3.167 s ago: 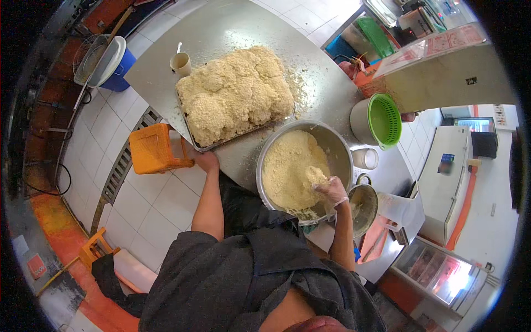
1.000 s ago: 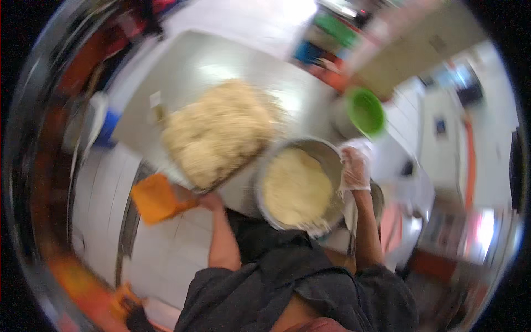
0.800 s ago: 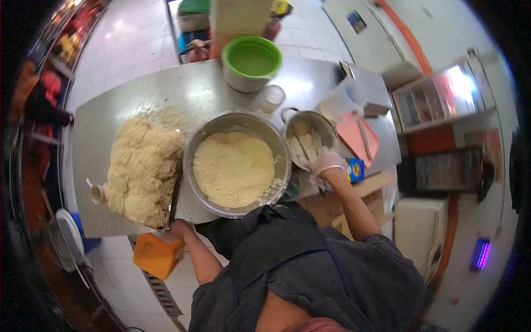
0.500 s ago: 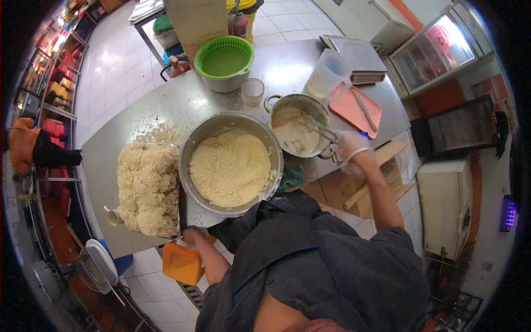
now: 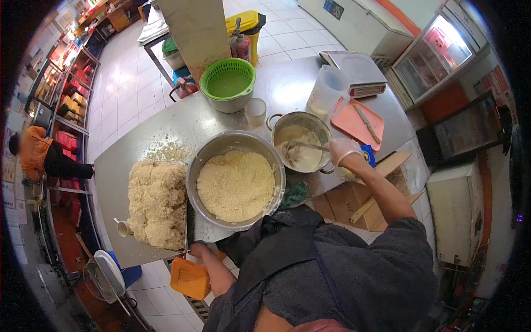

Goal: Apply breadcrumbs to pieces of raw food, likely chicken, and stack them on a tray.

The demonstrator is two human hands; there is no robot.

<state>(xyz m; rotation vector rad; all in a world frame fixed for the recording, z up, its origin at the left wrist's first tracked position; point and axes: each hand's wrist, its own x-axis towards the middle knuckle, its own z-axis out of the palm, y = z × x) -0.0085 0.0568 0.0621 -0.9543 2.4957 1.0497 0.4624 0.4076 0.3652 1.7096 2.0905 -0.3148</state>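
Note:
My right hand (image 5: 346, 151), in a clear plastic glove, is closed around metal tongs (image 5: 310, 146). The tongs reach down into a two-handled pot (image 5: 272, 123) of pale, wet batter (image 5: 301, 157); their tips are sunk in it. My left hand (image 5: 197, 250) is at the near right corner of a tray piled with a tall mound of pale crumbs (image 5: 157, 205); its fingers are too hidden to read. Between the tray and the pot stands a wide metal bowl (image 5: 194, 202) of loose yellowish crumbs (image 5: 235, 185).
Behind the bowl stand a green colander (image 5: 207, 83) and a clear cup (image 5: 255, 112). A plastic jug (image 5: 326, 88), a scale (image 5: 359, 72) and a pink board (image 5: 345, 119) with a knife (image 5: 368, 124) lie right. A person in orange (image 5: 37, 152) stands far left.
The view has shifted, so the table sits lower. My right hand has moved in toward the pot, and the tongs, which held a pale piece above the batter, are now dipped in it.

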